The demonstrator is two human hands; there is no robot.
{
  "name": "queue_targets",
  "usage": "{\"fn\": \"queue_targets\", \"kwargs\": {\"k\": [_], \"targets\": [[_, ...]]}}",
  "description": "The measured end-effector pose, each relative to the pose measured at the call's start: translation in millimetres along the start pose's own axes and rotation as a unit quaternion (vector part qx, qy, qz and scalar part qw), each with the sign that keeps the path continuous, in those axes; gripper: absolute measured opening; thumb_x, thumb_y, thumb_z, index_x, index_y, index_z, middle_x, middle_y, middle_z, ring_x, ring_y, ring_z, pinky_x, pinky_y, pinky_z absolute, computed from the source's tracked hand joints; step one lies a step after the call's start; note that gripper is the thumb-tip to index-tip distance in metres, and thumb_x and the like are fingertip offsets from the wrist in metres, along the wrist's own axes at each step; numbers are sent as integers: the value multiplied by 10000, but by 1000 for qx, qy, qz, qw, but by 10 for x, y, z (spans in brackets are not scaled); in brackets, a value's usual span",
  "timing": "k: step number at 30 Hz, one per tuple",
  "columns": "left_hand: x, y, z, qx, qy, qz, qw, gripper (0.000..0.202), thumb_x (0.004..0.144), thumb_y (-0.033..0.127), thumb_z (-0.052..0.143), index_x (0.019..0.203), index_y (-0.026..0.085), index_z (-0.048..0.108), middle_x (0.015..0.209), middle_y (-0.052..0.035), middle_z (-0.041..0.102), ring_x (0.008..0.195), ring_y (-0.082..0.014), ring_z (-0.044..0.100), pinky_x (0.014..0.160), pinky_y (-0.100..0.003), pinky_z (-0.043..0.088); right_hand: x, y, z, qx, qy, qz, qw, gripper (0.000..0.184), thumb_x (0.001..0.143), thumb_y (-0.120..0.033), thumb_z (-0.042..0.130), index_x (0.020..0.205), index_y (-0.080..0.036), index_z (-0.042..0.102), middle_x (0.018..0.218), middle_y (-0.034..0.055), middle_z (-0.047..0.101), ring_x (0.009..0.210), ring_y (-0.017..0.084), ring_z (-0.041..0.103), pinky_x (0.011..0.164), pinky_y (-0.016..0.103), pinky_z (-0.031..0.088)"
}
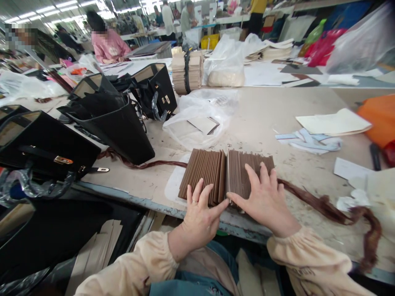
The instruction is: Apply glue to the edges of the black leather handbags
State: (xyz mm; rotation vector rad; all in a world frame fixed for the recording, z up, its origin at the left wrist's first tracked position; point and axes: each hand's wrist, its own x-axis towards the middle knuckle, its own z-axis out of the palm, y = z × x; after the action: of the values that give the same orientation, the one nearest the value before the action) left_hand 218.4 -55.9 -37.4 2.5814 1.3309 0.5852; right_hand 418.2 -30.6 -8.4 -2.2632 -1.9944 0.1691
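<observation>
Two stacks of brown flat pieces stand on edge side by side near the table's front edge. My left hand [200, 213] rests with spread fingers on the near part of the left stack [200, 168]. Fingers apart, my right hand [262, 197] lies over the right stack [239, 168], its thumb close to the gap between the two. A dark brown fabric strip [302, 192] runs out to the right from the stacks, and its other end reaches left toward the black bags. Whether the strip passes under the stacks is hidden.
Black handbags [46, 144] and a tall black bag body [114, 123] stand at the left. Behind the stacks lies a clear plastic bag [197, 119]. A tied beige bundle [187, 72] is farther back. Cream sheets [333, 122] lie right. A person in pink [109, 45] sits across.
</observation>
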Motion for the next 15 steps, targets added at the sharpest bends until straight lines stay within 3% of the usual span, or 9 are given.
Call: {"fn": "queue_targets", "kwargs": {"k": [3, 8, 11, 15], "targets": [[-68, -68, -60, -25, 5, 21, 999, 496, 804, 165, 566, 1254, 371, 595, 1398, -107, 288, 1410, -406, 133, 1072, -704, 111, 21, 5, 7, -10, -20, 7, 1000, 904, 769, -701, 505, 1503, -254, 225, 1561, 189, 167, 1398, 481, 139, 1006, 679, 274], [-284, -342, -207, -44, 57, 41, 997, 448, 755, 51, 550, 1121, 274, 680, 1251, -105, 391, 1314, -337, 317, 1093, -669, 157, 18, 9, 18, -23, -22, 4, 999, 892, 784, -704, 476, 1507, -249, 219, 1563, 186, 168, 1406, 475, 117, 1014, 683, 259], [-376, -448, -248, -25, 64, 30, 997, 469, 742, 31, 549, 1113, 283, 684, 1231, -102, 400, 1280, -333, 341, 1078, -690, 158, 13, 11, 20, -28, -25, -1, 999, 881, 794, -705, 461, 1506, -243, 225, 1559, 192, 181, 1406, 476, 118, 1010, 685, 264], [-399, -443, -232, -16, 56, 25, 998, 490, 743, 49, 556, 1154, 292, 666, 1248, -107, 395, 1285, -338, 333, 1075, -697, 148, 17, 12, 27, -34, -27, -1, 999, 879, 796, -710, 453, 1505, -239, 235, 1555, 192, 198, 1405, 475, 121, 1005, 683, 275]]}}
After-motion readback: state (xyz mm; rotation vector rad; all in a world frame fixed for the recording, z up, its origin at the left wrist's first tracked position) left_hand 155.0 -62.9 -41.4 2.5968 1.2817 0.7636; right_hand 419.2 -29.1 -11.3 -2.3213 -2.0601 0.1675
